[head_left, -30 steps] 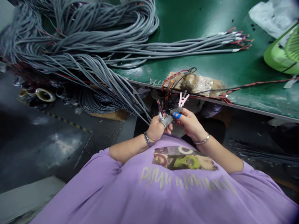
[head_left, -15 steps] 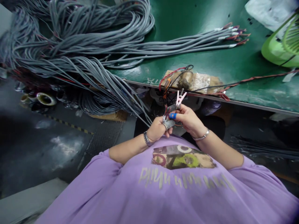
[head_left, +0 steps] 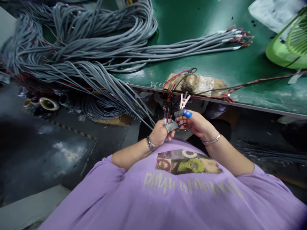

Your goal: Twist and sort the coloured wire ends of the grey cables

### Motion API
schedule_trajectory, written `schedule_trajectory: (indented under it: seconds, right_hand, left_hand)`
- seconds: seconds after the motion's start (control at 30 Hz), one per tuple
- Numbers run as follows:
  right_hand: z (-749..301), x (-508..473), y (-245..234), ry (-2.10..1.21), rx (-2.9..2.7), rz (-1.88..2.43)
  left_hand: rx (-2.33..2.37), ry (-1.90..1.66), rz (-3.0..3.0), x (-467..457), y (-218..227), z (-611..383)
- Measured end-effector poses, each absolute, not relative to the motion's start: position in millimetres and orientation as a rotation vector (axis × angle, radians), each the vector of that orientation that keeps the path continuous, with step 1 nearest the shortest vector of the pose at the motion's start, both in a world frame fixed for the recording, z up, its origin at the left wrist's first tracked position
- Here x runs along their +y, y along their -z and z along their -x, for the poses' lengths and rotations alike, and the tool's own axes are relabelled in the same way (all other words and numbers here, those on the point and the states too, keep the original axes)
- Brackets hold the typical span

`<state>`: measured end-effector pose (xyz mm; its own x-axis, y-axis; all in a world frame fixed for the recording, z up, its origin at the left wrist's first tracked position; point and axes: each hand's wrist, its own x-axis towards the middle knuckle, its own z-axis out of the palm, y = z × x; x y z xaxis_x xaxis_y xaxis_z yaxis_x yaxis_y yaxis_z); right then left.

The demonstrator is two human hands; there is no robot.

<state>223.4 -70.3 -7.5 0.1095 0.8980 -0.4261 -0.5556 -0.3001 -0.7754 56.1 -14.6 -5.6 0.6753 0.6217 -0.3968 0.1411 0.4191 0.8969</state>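
Grey cables [head_left: 149, 123] come down from the bench into my left hand [head_left: 158, 133], which is closed around their ends. Thin coloured wires [head_left: 166, 115] fan out above that fist, and a grey wrap covers my left thumb. Close on the right, my right hand [head_left: 199, 126] has its fingers curled at other loose coloured wires [head_left: 181, 124]; its fingertips are partly hidden. Blue tape [head_left: 187, 113] is around my right thumb, and a grey wrap is on a fingertip beside it. A pink clothespin [head_left: 184, 101] stands just beyond my right hand, at the bench edge.
A large heap of grey cables [head_left: 96, 44] lies across the green bench [head_left: 203, 19], stripped ends pointing right. A taped cardboard piece [head_left: 213, 84] sits at the edge. A green fan [head_left: 279, 51] and plastic bag [head_left: 271, 12] are at right. Ring-shaped rolls [head_left: 49, 103] are below left.
My right hand has shifted slightly right, away from my left hand, its blue-taped thumb now higher. More coloured wires show spread between the hands. My left hand still grips the cables.
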Motion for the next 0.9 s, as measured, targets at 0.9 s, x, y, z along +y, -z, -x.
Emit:
schedule_trajectory:
  seconds: [0.9]
  right_hand:
    - [-234.9, -30.2, 5.7, -1.423, -0.376, 0.944]
  left_hand:
    - [0.611, -0.322, -0.908, 7.9, -19.7, -72.7]
